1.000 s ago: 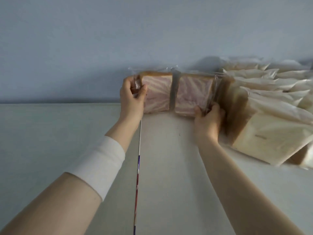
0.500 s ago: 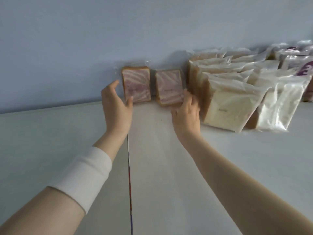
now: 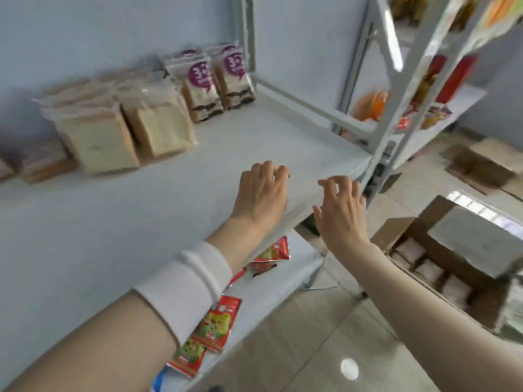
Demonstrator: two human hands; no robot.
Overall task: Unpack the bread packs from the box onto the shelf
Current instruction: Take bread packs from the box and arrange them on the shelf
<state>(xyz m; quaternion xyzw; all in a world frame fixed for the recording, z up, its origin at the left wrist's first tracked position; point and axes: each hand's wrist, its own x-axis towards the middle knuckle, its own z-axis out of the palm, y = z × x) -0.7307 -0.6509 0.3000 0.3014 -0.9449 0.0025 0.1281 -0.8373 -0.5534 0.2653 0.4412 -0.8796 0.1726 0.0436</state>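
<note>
My left hand (image 3: pixel 261 190) hovers over the front of the white shelf (image 3: pixel 141 210), fingers loosely curled and holding nothing. Just past the shelf's front edge, my right hand (image 3: pixel 341 210) is also free, fingers apart. At the far left, two pinkish swirl bread packs (image 3: pixel 34 159) stand against the wall. Beside them are rows of pale sliced bread packs (image 3: pixel 124 128) and packs with purple labels (image 3: pixel 215 80). An open cardboard box (image 3: pixel 441 264) with more bread packs inside sits on the floor at the lower right.
Red snack packets (image 3: pixel 215 323) lie on the lower shelf under my left arm. A white upright post (image 3: pixel 390 89) marks the shelf's right end, with another rack of orange and red goods (image 3: pixel 424 89) beyond. More cardboard boxes (image 3: pixel 486 162) sit on the tiled floor.
Both hands let go of the two swirl bread packs and drew back to the shelf's front edge. My view swung right and down, bringing the box into sight.
</note>
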